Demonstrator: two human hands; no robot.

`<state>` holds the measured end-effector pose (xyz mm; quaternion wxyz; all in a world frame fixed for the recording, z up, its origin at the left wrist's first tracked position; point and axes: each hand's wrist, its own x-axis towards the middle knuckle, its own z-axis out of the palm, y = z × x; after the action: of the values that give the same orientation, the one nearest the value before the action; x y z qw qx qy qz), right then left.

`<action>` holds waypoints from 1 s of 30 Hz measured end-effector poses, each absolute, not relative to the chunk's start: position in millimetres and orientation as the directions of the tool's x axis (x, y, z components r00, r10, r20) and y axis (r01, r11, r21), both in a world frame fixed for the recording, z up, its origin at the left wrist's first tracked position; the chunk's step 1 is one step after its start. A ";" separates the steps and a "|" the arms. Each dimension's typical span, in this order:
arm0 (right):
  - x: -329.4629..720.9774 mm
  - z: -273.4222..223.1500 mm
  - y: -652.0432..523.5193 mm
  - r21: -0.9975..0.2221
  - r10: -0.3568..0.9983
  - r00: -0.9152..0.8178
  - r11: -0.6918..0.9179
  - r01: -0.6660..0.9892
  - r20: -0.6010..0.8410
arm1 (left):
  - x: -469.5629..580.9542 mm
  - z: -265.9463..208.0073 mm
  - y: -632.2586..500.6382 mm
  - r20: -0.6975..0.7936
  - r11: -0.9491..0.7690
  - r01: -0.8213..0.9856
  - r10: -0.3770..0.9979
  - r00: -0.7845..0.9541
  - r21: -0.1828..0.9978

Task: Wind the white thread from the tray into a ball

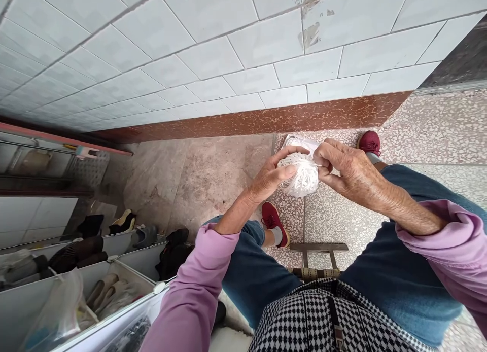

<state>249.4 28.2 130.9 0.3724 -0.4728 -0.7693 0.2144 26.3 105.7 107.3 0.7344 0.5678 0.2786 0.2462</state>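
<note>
The left hand (279,173) is curved about a ball of white string (303,183), thumb across the near face and fingers over the far side, while the right hand (344,167) is drawn in tight, its thumb and bent fingers pinching a white strand (315,164) at the ball's right edge. The ball is held up between the knees, nearly round — no clear long axis — with its windings crossing several ways and the strand leading off to the right. A white flat thing (304,142) shows just beyond it, partly hidden by ball and fingers. The forearms slant in from the lower corners, mauve sleeves (213,253) pushed up, wrists nearly level with each other. Below the left hand is one red shoe (271,216); the other stands farther off, past the right hand, near the brown skirting (247,121). A wooden stool (319,247) shows between the blue trousers (253,266), behind a checked garment (289,316). The tiled wall (258,53) rises ahead; to the left — well apart from the ball — a white divided rack (139,261) holds shoes and a clear bag (64,296).
</note>
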 end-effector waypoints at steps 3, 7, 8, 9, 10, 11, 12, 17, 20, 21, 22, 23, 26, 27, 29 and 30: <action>246.2 130.3 27.6 -0.665 0.886 -0.260 0.461 0.588 0.384 | 28.2 109.1 104.2 -0.139 0.256 -0.055 0.678 0.721 0.965; 242.4 129.2 25.6 -0.626 0.887 -0.214 0.443 0.641 0.409 | 27.0 109.7 104.1 -0.122 0.201 -0.031 0.700 0.704 0.979; 241.7 128.7 25.4 -0.615 0.884 -0.193 0.440 0.655 0.426 | 26.4 109.5 104.3 -0.113 0.186 -0.029 0.704 0.701 0.982; 241.1 128.2 25.3 -0.607 0.880 -0.173 0.437 0.664 0.443 | 26.0 109.2 104.5 -0.104 0.176 -0.031 0.708 0.699 0.984; 240.7 127.8 25.4 -0.604 0.876 -0.156 0.434 0.669 0.456 | 25.6 108.9 104.7 -0.097 0.169 -0.035 0.710 0.698 0.985; 240.6 127.8 25.8 -0.604 0.874 -0.143 0.431 0.670 0.464 | 25.4 108.6 104.8 -0.093 0.167 -0.039 0.711 0.697 0.985; 240.8 128.0 26.3 -0.607 0.874 -0.137 0.429 0.669 0.467 | 25.2 108.1 104.7 -0.093 0.168 -0.040 0.711 0.697 0.985; 246.6 131.6 29.8 -0.676 0.897 -0.211 0.433 0.596 0.389 | 22.5 103.0 103.0 -0.110 0.174 -0.019 0.694 0.711 0.984; 248.8 132.4 29.8 -0.733 0.892 -0.277 0.451 0.509 0.356 | 19.8 99.1 102.0 -0.120 0.189 -0.009 0.656 0.745 0.982; 248.5 132.4 29.2 -0.737 0.888 -0.276 0.459 0.496 0.367 | 19.3 98.5 102.0 -0.125 0.197 -0.008 0.652 0.748 0.980; 247.9 132.4 28.2 -0.735 0.884 -0.270 0.467 0.493 0.381 | 19.2 98.4 102.1 -0.131 0.204 -0.007 0.652 0.747 0.979; 246.9 132.4 27.2 -0.726 0.880 -0.260 0.475 0.497 0.397 | 19.5 98.8 102.3 -0.137 0.211 -0.005 0.656 0.742 0.978; 243.8 133.3 24.6 -0.695 0.883 -0.199 0.459 0.553 0.425 | 21.7 102.1 103.0 -0.137 0.210 -0.009 0.671 0.729 0.978; 243.2 133.9 24.3 -0.688 0.889 -0.171 0.440 0.577 0.425 | 22.4 103.4 103.2 -0.128 0.204 -0.018 0.674 0.728 0.979; 242.9 135.0 24.6 -0.678 0.893 -0.126 0.414 0.607 0.432 | 22.9 105.4 103.5 -0.093 0.183 -0.047 0.681 0.726 0.982; 243.1 135.3 25.1 -0.675 0.893 -0.119 0.410 0.613 0.435 | 22.7 105.9 103.7 -0.067 0.165 -0.064 0.683 0.727 0.984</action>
<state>243.1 25.1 135.3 0.4169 -0.5163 -0.7290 0.1678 22.7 103.7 105.9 0.7167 0.5914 0.2619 0.2607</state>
